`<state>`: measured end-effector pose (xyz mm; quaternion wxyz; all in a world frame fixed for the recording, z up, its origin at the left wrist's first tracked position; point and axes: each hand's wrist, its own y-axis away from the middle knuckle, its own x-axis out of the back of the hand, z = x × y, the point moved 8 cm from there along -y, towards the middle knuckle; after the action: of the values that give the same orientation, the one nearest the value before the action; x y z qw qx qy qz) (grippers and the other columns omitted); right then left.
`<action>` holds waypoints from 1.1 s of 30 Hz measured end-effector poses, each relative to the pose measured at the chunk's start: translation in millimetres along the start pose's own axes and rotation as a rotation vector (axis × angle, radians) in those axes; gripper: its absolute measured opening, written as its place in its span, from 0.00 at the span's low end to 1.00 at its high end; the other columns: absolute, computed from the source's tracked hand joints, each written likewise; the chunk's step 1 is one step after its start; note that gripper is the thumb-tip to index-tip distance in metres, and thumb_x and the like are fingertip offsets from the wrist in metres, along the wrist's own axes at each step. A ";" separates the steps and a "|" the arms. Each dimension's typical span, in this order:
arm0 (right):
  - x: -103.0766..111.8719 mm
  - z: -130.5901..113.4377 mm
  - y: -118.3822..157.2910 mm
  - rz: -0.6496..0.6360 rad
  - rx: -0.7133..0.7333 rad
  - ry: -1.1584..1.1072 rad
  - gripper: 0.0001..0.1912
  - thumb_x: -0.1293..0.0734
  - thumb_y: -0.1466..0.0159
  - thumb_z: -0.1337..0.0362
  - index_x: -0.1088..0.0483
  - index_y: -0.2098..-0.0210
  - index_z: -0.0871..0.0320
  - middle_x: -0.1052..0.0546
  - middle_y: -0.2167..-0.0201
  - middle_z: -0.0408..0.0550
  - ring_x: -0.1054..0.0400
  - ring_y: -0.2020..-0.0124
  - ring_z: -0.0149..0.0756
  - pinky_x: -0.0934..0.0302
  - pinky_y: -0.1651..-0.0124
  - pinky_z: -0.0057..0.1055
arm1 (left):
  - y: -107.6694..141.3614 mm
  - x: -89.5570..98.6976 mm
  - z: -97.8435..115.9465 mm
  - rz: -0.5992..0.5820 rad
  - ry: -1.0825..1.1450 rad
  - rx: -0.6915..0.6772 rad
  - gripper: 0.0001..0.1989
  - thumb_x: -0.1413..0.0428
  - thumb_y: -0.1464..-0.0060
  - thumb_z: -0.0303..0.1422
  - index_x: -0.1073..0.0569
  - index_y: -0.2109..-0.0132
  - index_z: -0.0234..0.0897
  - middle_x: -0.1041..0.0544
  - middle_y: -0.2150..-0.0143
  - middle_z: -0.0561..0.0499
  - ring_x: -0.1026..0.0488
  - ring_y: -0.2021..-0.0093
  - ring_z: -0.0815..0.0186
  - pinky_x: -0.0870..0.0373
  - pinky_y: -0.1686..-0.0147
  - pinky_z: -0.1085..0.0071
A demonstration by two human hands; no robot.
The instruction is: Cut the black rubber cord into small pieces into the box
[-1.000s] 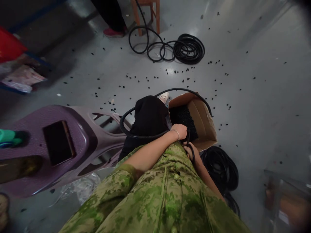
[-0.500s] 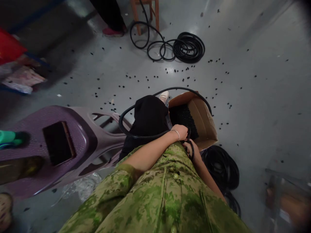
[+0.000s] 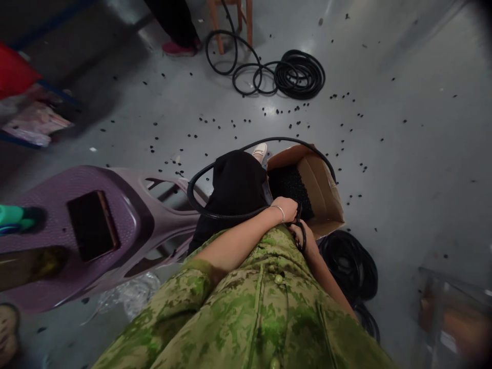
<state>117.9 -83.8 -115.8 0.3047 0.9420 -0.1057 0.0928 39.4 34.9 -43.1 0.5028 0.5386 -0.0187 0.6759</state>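
My left hand [image 3: 285, 209] is closed round a long black rubber hose [image 3: 234, 216] close to my waist. From there the hose runs left over my knee and curves back past the box. Just below it, my right hand [image 3: 300, 231] is closed on what look like scissors [image 3: 303, 239] with black loop handles. The blades are hidden between the two hands, which are almost touching. Beyond my hands stands an open cardboard box [image 3: 322, 189], with a heap of small black pieces [image 3: 289, 183] inside.
To the left is a purple plastic stool [image 3: 132, 205] bearing a phone [image 3: 93, 225] and a green-capped item [image 3: 17, 219]. Coiled hose lies ahead [image 3: 300, 74] and beside the box [image 3: 348, 264]. Small black bits dot the floor. Another person's foot [image 3: 179, 48] is near a wooden stool [image 3: 249, 25].
Both hands keep almost the same place and grip. The view has shifted very slightly; nothing else has visibly moved.
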 end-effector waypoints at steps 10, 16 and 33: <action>-1.5 -0.8 -0.4 -0.016 0.022 0.036 0.24 0.33 0.45 0.43 0.28 0.58 0.54 0.22 0.69 0.46 0.30 0.67 0.42 0.36 0.63 0.35 | -0.2 -0.9 -1.1 0.008 -0.004 0.003 0.17 0.49 0.38 0.37 0.21 0.51 0.31 0.21 0.50 0.34 0.22 0.51 0.54 0.27 0.54 0.65; -3.0 -15.4 8.3 -0.015 0.012 0.026 0.22 0.33 0.44 0.44 0.28 0.61 0.54 0.23 0.70 0.46 0.32 0.69 0.41 0.39 0.65 0.35 | -0.4 -1.7 -0.1 -0.003 -0.009 -0.012 0.18 0.48 0.38 0.38 0.21 0.50 0.31 0.20 0.50 0.34 0.22 0.51 0.53 0.27 0.53 0.64; 1.0 -19.2 9.0 -0.018 -0.003 0.061 0.26 0.34 0.43 0.39 0.24 0.59 0.54 0.22 0.73 0.47 0.30 0.70 0.43 0.38 0.65 0.36 | -4.7 -7.9 2.5 -0.031 -0.046 -0.055 0.15 0.46 0.38 0.36 0.19 0.52 0.31 0.19 0.54 0.34 0.22 0.50 0.54 0.27 0.53 0.67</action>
<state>114.4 -79.6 -95.3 0.3101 0.9392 -0.0881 0.1187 43.7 30.6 -50.4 0.5273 0.5404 -0.0403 0.6545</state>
